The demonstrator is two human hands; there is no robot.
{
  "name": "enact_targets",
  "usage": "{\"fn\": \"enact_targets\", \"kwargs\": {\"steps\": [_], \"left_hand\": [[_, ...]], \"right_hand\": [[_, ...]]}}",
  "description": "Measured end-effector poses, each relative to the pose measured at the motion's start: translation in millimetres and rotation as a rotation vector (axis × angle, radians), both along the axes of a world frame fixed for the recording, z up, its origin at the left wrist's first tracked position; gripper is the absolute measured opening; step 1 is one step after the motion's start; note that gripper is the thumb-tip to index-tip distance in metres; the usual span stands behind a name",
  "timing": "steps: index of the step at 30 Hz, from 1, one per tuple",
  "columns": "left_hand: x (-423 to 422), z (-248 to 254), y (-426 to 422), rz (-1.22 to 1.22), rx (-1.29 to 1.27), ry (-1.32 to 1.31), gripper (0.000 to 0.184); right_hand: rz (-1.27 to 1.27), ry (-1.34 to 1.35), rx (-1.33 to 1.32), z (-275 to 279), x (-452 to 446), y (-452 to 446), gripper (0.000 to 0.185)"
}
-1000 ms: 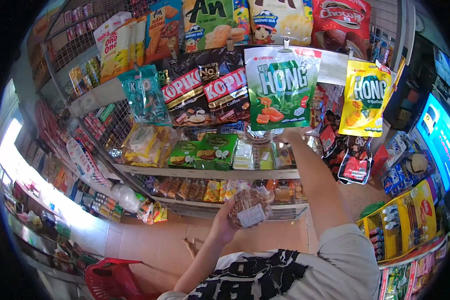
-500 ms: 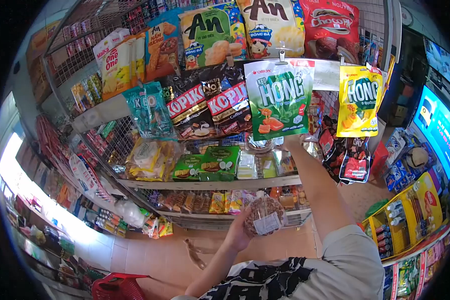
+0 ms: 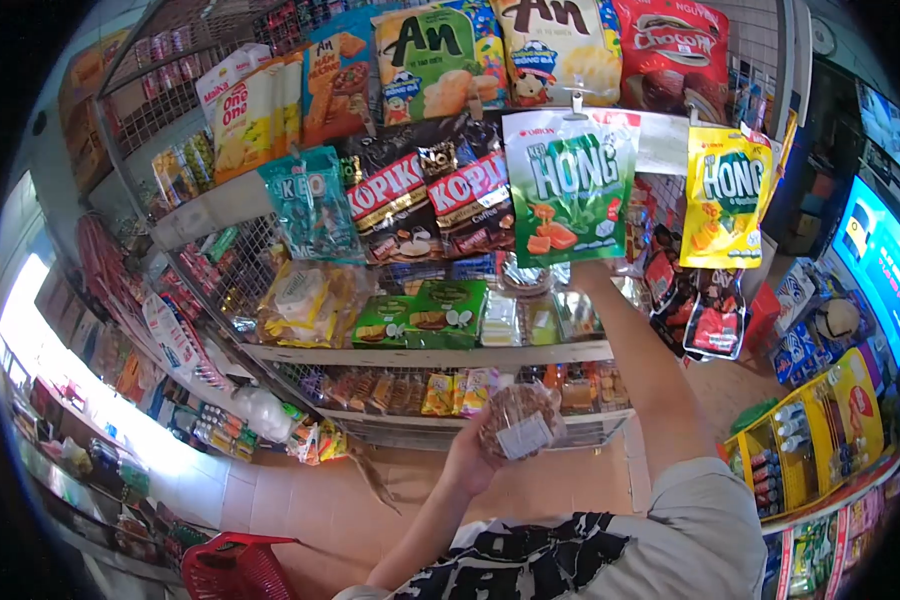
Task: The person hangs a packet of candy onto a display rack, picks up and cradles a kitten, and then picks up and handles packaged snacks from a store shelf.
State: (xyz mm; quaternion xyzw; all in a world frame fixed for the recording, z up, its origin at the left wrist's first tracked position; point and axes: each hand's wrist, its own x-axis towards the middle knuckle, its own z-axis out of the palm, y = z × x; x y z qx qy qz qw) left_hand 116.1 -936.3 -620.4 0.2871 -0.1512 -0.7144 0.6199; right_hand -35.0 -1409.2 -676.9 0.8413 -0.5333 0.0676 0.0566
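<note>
My left hand (image 3: 473, 458) is wrapped round the side of a clear round package (image 3: 520, 422) of brown food with a white label, held in front of the lower shelf. My right hand (image 3: 592, 274) reaches onto the middle shelf, below a hanging green and white Hong bag (image 3: 573, 190). That bag hides its fingers. Near the right hand are a clear round container (image 3: 526, 277) and small packs (image 3: 500, 320). Green boxes (image 3: 448, 312) stand farther left on the same shelf.
Black Kopiko bags (image 3: 390, 205) and a yellow Hong bag (image 3: 725, 200) hang from the rack. A red plastic chair (image 3: 232, 568) is at the bottom left. A yellow display rack (image 3: 805, 440) stands at the right, and a small animal (image 3: 373, 480) is on the floor.
The view has shifted slightly. My left hand still holds the package, and my right arm remains extended to the middle shelf. The animal on the floor has moved left, nearer the hanging packets.
</note>
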Motion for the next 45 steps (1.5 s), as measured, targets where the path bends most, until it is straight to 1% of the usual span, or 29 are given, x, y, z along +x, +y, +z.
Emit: {"fn": "enact_targets", "kwargs": {"steps": [1,3,4,6,8,10,11,12,13,14,15,16,18,20,21,23,24,26,27,29,33,34,36,38,42,44,45], "left_hand": [[-2,7,-3,-0.001,0.004,0.004,0.053],[-7,21,-8,-0.025,0.03,0.049,0.053],[-11,25,-11,-0.038,0.053,0.089,0.052],[-17,25,-20,-0.075,0.016,0.136,0.05],[-23,31,-30,-0.038,-0.018,0.092,0.05],[-27,36,-40,-0.066,-0.045,0.08,0.048],[-30,37,-43,-0.079,-0.067,0.066,0.046],[-33,27,-51,-0.093,-0.067,0.074,0.046],[-35,9,-62,-0.087,-0.13,-0.034,0.047],[-40,7,-67,-0.08,-0.195,-0.143,0.048],[-46,7,-68,-0.09,-0.195,-0.138,0.048],[-54,21,-64,-0.086,-0.162,-0.12,0.05],[-63,30,-64,-0.088,-0.13,-0.103,0.051],[-65,31,-66,-0.156,-0.19,-0.052,0.042],[-66,30,-68,-0.162,-0.19,-0.056,0.042],[-70,26,-71,-0.207,-0.063,0.076,0.049],[-71,26,-70,-0.213,-0.065,0.074,0.049],[-71,30,-68,-0.216,-0.037,0.013,0.059],[-71,33,-65,-0.213,-0.037,0.015,0.059],[-70,43,-59,-0.214,-0.009,0.033,0.068],[-59,19,-65,-0.24,-0.018,0.083,0.069],[-58,17,-65,-0.242,-0.039,0.08,0.07],[-55,16,-62,-0.232,-0.061,0.077,0.071],[-55,23,-57,-0.21,-0.089,0.009,0.071],[-42,11,-53,-0.168,-0.057,-0.036,0.071],[-35,5,-50,-0.161,-0.089,-0.034,0.068],[-23,-21,-53,-0.151,-0.083,-0.037,0.068]], "right_hand": [[0.068,-0.061,-0.091,14,-4,25,0.061],[0.125,-0.169,-0.322,35,-10,79,0.063],[0.167,-0.267,-0.377,59,-16,123,0.064],[0.224,-0.571,-0.201,81,-30,196,0.058],[0.323,-0.828,0.077,101,-48,266,0.071],[0.451,-0.756,0.077,90,-62,315,0.081],[0.438,-0.749,0.071,96,-65,340,0.081],[0.429,-0.747,0.049,106,-65,366,0.084],[0.419,-0.746,0.028,109,-65,382,0.086],[0.407,-0.741,0.026,106,-65,386,0.086],[0.351,-0.748,-0.011,103,-65,389,0.093],[0.296,-0.756,-0.048,105,-67,392,0.099],[0.245,-0.733,-0.036,116,-77,399,0.102],[0.2,-0.716,-0.025,131,-83,408,0.105],[0.166,-0.68,-0.008,136,-86,412,0.106],[0.126,-0.647,0.005,138,-90,415,0.108],[0.123,-0.675,-0.01,137,-91,414,0.108],[0.125,-0.699,-0.025,135,-93,412,0.108],[0.137,-0.7,-0.058,134,-93,412,0.108],[0.156,-0.698,-0.086,133,-93,411,0.107],[0.145,-0.598,-0.088,134,-88,408,0.109],[0.143,-0.549,-0.097,135,-86,407,0.11],[0.172,-0.538,-0.097,131,-83,401,0.11],[0.204,-0.53,-0.097,126,-79,394,0.11],[0.298,-0.462,-0.005,109,-68,373,0.107],[0.352,-0.436,0.044,94,-62,360,0.105],[0.379,-0.379,0.031,89,-60,352,0.102]]}}
